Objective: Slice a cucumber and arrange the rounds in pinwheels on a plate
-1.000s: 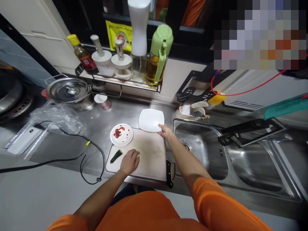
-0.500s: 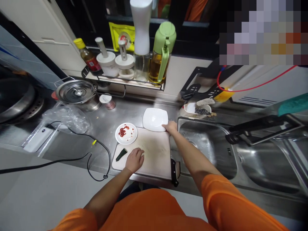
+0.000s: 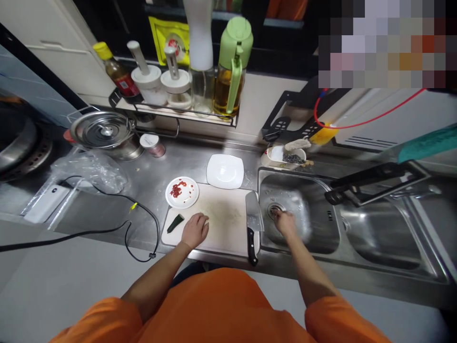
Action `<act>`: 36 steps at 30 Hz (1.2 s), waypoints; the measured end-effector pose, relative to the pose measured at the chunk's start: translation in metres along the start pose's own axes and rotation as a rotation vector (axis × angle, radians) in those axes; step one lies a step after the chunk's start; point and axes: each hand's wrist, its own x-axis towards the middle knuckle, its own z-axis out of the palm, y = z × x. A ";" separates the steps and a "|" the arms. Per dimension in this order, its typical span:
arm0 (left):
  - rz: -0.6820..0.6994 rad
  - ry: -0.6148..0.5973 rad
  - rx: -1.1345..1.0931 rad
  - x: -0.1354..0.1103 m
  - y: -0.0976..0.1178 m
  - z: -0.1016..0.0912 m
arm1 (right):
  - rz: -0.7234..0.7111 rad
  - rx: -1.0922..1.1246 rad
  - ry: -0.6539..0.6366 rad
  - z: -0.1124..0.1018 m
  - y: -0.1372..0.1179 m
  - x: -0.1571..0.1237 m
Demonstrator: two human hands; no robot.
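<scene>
My left hand (image 3: 195,230), fingers slightly apart, on cutting board (image 3: 225,226). Green stub (image 3: 175,223), near left edge — likely firm, slick; pinch mid-length. Right hand (image 3: 285,223) at drain (image 3: 272,206) — can't tell its grip.

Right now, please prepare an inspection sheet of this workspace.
Surface: steel counter, bearing cutting board.
Job's things: green vegetable piece on board; cleaver along right edge; round plate with red bits at far left corner; square plate at far edge.
Clutter: plastic bag, white phone at left.
Hands: left hand rests on board; right hand at sink drain, grip unclear.
Cables: black cable, left; red cable, right.
Surroundings: lidded pot, oil bottle.
</scene>
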 end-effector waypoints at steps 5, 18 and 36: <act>-0.004 0.006 0.002 -0.001 -0.002 0.001 | -0.019 -0.135 0.229 0.035 0.003 -0.070; -0.187 0.368 0.022 -0.027 -0.019 -0.029 | -0.332 -0.258 0.075 0.072 -0.046 -0.128; 0.006 0.164 -0.227 0.007 0.032 0.008 | -0.320 0.169 -0.071 0.035 -0.058 -0.144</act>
